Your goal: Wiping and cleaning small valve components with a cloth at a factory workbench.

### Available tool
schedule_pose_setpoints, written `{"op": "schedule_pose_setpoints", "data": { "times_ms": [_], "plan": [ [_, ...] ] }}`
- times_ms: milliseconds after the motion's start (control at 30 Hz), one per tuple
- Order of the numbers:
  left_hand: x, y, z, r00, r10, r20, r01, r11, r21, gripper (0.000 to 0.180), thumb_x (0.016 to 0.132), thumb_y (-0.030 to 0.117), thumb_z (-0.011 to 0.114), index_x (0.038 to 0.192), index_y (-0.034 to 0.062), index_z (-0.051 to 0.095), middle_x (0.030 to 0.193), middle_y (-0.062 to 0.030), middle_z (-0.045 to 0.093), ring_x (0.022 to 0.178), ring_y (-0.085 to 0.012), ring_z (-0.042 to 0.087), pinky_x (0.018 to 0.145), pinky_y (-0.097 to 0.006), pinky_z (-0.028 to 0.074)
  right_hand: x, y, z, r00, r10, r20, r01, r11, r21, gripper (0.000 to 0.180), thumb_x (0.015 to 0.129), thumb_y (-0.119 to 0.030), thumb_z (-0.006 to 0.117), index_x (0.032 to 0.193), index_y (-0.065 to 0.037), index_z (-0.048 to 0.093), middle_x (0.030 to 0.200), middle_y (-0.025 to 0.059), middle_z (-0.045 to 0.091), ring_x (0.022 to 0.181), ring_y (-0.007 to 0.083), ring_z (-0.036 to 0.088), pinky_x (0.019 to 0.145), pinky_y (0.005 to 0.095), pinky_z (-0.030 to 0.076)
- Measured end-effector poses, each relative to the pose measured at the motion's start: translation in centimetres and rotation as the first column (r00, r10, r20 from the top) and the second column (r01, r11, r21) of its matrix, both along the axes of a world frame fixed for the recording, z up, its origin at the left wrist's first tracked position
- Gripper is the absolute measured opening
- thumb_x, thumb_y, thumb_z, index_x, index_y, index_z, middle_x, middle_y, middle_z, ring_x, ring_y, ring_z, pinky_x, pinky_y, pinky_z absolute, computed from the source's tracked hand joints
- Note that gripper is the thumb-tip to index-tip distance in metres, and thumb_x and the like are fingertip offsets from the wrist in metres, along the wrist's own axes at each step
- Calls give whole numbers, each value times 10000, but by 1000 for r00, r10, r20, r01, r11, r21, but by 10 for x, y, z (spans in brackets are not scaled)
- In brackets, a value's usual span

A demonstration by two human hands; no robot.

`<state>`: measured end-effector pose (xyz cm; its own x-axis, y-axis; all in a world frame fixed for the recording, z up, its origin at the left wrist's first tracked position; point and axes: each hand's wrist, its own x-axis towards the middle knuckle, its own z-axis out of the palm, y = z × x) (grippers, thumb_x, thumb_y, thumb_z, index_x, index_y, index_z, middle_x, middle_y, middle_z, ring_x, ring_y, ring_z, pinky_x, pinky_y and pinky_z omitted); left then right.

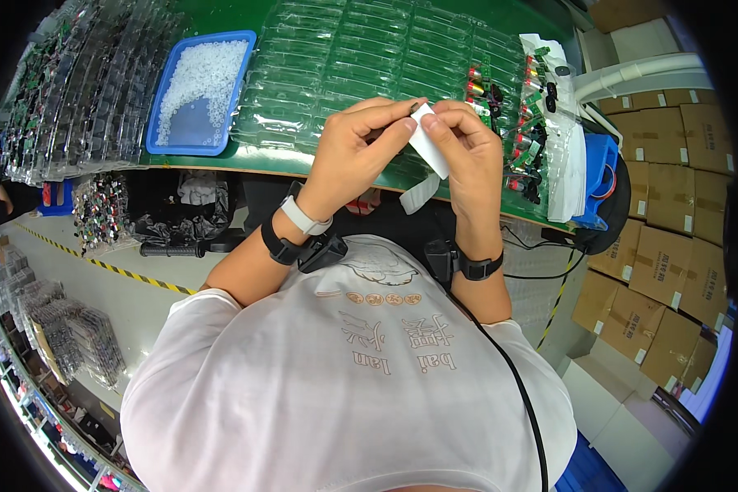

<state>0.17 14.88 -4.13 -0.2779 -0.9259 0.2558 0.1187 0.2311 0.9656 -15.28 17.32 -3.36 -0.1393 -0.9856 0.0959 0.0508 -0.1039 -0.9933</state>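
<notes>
My left hand (354,141) and my right hand (472,154) meet over the front edge of the green table, both closed in a pinch. Between the right thumb and fingers is a white strip (427,150), flat and flexible, looking like paper or tape. A greyish length of strip (420,195) hangs below it, perhaps the same piece. At the left fingertips shows a small dark part (416,107), mostly hidden by the fingers; its kind cannot be made out. The strip's upper end lies against this part.
Clear plastic trays (344,61) cover the table behind my hands. Left of them sits a blue tray (153,123) of small white pieces, beside stacked filled trays (82,82). Small green circuit boards with wires (533,123) lie at right, near a blue bin (600,164). Cardboard boxes (664,262) are stacked beyond.
</notes>
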Motion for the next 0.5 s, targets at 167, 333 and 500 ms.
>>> {"op": "schedule_pose_setpoints", "data": {
  "times_ms": [167, 333, 500],
  "plan": [
    [-4, -1, 0, 997, 50, 63, -48, 998, -27, 229, 876, 62, 590, 1085, -1, 660, 834, -48, 637, 679, -53, 529, 571, -199, 421, 1, 1, 0, 1000, -3, -17, 4, 999, 44, 115, 839, -103, 676, 844, 11, 663, 1005, 39, 586, 864, 87, 547, 762, 221, 435],
    [-5, -2, -1, 996, 89, -6, -89, 994, 65, 217, 886, 87, 599, 1075, 4, 668, 883, -56, 655, 733, -55, 555, 616, -192, 438, -1, 1, -3, 1000, 19, -18, -19, 1000, -4, 133, 832, -113, 685, 856, 18, 673, 984, 60, 599, 879, 104, 558, 766, 233, 439],
    [-7, -2, -5, 987, 159, -10, -158, 985, 70, 195, 896, 104, 592, 1038, -6, 670, 897, -59, 665, 771, -71, 586, 657, -205, 463, -2, 3, -4, 994, 14, -111, -10, 999, 37, 136, 836, -116, 682, 868, 16, 667, 1016, 58, 593, 885, 99, 561, 773, 231, 445]
  ]
}}
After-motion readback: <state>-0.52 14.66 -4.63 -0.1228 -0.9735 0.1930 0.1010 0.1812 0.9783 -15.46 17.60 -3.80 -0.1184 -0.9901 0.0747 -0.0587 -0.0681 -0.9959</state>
